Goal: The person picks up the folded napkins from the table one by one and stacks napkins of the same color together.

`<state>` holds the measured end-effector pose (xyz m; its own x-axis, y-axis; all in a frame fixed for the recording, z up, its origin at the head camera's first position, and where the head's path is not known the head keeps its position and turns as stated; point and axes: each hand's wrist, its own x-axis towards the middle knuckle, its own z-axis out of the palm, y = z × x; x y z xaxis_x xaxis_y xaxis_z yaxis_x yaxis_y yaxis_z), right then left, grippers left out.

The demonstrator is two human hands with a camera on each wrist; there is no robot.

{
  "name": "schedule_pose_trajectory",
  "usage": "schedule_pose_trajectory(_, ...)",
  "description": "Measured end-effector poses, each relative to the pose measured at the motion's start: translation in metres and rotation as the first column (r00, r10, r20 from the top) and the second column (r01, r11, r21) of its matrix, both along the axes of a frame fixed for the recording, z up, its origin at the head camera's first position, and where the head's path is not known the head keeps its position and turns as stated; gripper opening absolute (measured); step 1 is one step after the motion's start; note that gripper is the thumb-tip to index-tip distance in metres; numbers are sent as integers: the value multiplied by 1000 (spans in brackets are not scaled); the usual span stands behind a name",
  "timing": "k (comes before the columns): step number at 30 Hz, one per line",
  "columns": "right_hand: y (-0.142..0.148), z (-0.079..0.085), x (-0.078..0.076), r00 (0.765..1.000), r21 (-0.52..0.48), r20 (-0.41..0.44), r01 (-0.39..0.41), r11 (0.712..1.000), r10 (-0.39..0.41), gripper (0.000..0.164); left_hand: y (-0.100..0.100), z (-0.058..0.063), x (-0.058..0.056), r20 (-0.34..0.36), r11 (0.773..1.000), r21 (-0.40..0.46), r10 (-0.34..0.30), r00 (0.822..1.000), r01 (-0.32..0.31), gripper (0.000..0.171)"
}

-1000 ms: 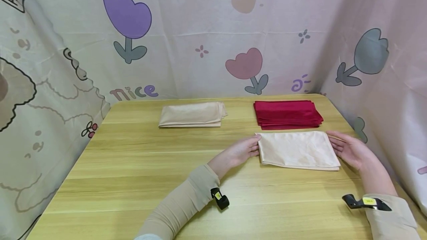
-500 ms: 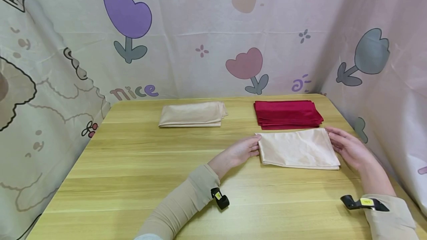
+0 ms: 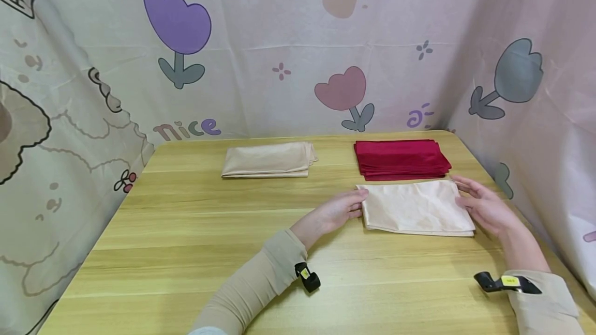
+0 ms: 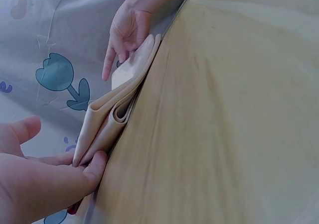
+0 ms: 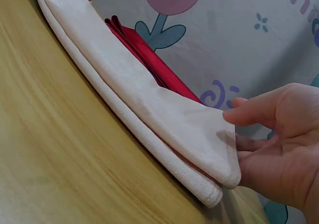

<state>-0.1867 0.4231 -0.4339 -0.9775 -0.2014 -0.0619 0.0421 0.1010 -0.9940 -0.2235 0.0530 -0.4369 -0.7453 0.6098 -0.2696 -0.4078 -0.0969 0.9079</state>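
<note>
A folded cream cloth (image 3: 416,207) with a satin-like sheen lies at the right of the table, in several layers. At its left end my left hand (image 3: 332,212) pinches the far corner; in the left wrist view, fingers (image 4: 97,167) show on both sides of the layers. My right hand (image 3: 489,210) holds the right end, thumb over the top layer and other fingers behind the edge. That end's upper layer is raised in the right wrist view, apart from the layer (image 5: 187,181) below it.
Just behind the cream cloth is a stack of folded dark red cloths (image 3: 401,160). Another folded beige cloth (image 3: 267,160) lies at the back, left of it. The wooden table (image 3: 195,252) is bordered by a printed curtain (image 3: 261,25) at the back and sides.
The far right corner of the cream cloth has risen slightly. My right hand has moved a little away from me and left, its thumb now over the cloth. My left hand stays almost still.
</note>
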Motion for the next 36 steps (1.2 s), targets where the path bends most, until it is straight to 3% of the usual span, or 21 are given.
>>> schedule_pose_trajectory(4,-4,3,0,999,159,25,29,987,-34,72,0,0,0,-12,1000,-16,-6,1000,5,50)
schedule_pose_trajectory(8,-4,2,0,997,229,61,32,973,-47,73,0,1,1,-15,999,-31,-10,1000,9,49)
schedule_pose_trajectory(13,-5,4,-1,991,239,130,-5,971,-27,70,0,2,2,-22,998,-51,-25,999,23,51)
schedule_pose_trajectory(23,-10,5,-4,988,232,151,-19,973,-16,59,3,5,-3,-97,977,-184,-124,988,104,51)
schedule_pose_trajectory(27,-13,7,-3,993,291,114,-39,956,6,59,8,7,-5,-163,944,-303,-187,969,131,52)
schedule_pose_trajectory(33,-18,9,-1,997,423,48,-76,903,62,54,18,8,-3,-301,883,-452,-286,910,128,56)
schedule_pose_trajectory(36,-19,9,-1,996,480,24,-88,873,88,51,24,7,-2,-341,873,-476,-294,893,106,57)
